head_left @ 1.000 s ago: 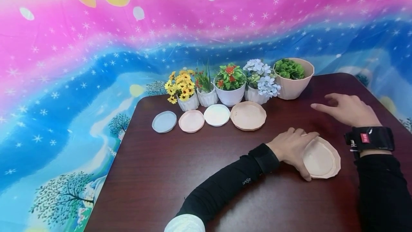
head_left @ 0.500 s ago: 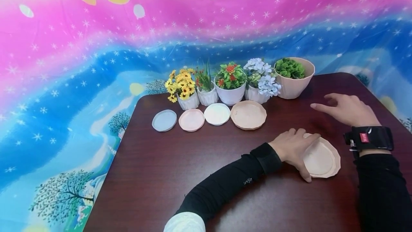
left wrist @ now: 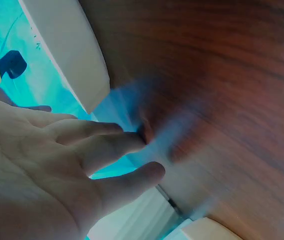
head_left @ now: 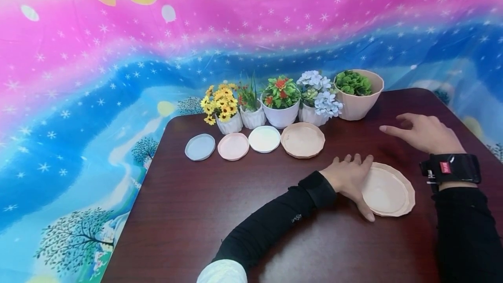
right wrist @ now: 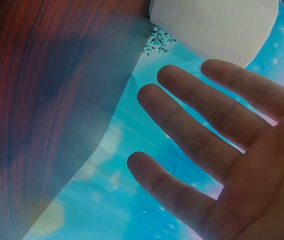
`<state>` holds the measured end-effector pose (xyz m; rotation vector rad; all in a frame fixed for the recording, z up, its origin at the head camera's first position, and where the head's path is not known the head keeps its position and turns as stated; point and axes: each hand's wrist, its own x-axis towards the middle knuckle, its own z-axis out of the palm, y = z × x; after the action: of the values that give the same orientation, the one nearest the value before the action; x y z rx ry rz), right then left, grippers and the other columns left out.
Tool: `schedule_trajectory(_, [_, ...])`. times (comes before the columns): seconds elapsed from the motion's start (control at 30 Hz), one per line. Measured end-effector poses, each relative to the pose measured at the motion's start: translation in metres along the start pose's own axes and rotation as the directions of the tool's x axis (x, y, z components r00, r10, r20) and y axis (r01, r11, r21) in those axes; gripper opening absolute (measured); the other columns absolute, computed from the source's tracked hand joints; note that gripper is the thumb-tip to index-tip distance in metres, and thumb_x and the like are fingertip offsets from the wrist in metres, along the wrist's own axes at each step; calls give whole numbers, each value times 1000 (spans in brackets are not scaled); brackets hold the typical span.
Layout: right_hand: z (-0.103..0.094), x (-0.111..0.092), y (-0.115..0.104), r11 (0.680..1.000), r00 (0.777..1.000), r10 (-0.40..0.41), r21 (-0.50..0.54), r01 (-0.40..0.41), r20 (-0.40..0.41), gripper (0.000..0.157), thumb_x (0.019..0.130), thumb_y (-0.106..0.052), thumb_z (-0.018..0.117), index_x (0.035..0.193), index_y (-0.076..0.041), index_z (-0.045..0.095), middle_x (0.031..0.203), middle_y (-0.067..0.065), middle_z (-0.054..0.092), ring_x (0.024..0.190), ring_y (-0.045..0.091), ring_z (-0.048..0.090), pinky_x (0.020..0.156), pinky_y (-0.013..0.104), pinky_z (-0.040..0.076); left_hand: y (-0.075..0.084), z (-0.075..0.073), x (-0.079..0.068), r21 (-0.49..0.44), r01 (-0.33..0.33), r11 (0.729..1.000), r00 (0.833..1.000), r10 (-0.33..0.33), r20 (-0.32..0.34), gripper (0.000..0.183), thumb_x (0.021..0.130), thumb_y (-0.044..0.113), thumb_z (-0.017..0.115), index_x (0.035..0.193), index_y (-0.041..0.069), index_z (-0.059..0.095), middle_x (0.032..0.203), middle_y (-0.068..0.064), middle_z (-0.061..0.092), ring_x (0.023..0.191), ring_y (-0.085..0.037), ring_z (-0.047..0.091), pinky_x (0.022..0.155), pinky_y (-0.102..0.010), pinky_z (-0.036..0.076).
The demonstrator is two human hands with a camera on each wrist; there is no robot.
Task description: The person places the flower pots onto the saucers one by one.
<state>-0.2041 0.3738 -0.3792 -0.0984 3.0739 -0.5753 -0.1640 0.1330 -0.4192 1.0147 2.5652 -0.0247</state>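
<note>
A beige saucer with a faceted rim (head_left: 390,191) lies on the right part of the table. My left hand (head_left: 349,179) is right at its left rim, fingers spread and thumb pointing toward the front; it overlaps the saucer's edge in the head view. The left wrist view shows that hand (left wrist: 67,160) with its fingers extended and nothing between them. Behind and to the right of the saucer, my right hand (head_left: 431,134) hovers with nothing in it. Its fingers are apart and nearly straight in the right wrist view, palm (right wrist: 261,165) showing.
A larger beige saucer (head_left: 302,140), a white one (head_left: 264,139), a pink one (head_left: 233,146) and a grey-blue one (head_left: 200,147) form a row. Behind them stand several potted plants, including yellow flowers (head_left: 223,105) and a tall beige pot (head_left: 357,104). A printed cloth (head_left: 118,99) hangs behind.
My left hand has eased leftward and its fingers have come off the inside of the beige saucer, uncovering more of it. The right hand has stayed in place.
</note>
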Motion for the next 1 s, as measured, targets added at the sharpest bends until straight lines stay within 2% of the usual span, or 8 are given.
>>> schedule_trajectory(0.17, [1,1,0,1000,1000,5,-3,-5,8,99,97,-78,56,148,8,52,140,40,56,123,63,53,92,81,39,-2,0,0,20,1,1000,1000,-1,-4,153,51,91,85,172,28,16,173,3,27,157,-16,28,125,-41,28])
schedule_trajectory(0.3, [1,1,0,1000,1000,10,-4,-10,11,101,97,-79,55,148,8,51,140,41,55,123,63,52,91,81,39,-4,2,-1,27,-3,1000,999,4,-33,146,51,91,85,169,29,26,171,2,30,154,-15,32,121,-41,33])
schedule_trajectory(0.47, [0,2,-2,1000,1000,5,-3,-5,13,99,98,-78,55,148,7,51,140,41,55,123,63,53,91,80,40,-6,3,-3,8,-2,1000,998,3,-64,141,52,89,87,167,30,30,170,2,32,152,-14,34,119,-40,34])
schedule_trajectory(0.67, [0,2,-4,1000,1000,-7,-1,7,7,98,98,-77,56,148,7,52,140,40,56,124,63,53,92,80,39,-9,5,-4,6,-8,1000,996,8,-91,140,52,90,86,166,31,31,159,12,42,147,-8,36,120,-38,32])
schedule_trajectory(0.87, [-1,-1,-9,999,998,-25,28,27,-57,90,100,-70,60,146,6,54,135,40,60,121,61,56,92,80,40,-9,7,-4,-5,-25,1000,995,25,-100,133,52,89,86,161,29,39,151,17,46,145,-2,37,122,-33,28])
schedule_trajectory(1.0, [-3,-3,-14,997,992,-29,64,37,-123,82,101,-65,63,145,4,56,132,38,63,120,57,59,92,78,40,-8,6,-4,-17,-37,999,994,35,-108,128,52,86,89,156,26,45,144,18,51,136,1,44,113,-21,36])
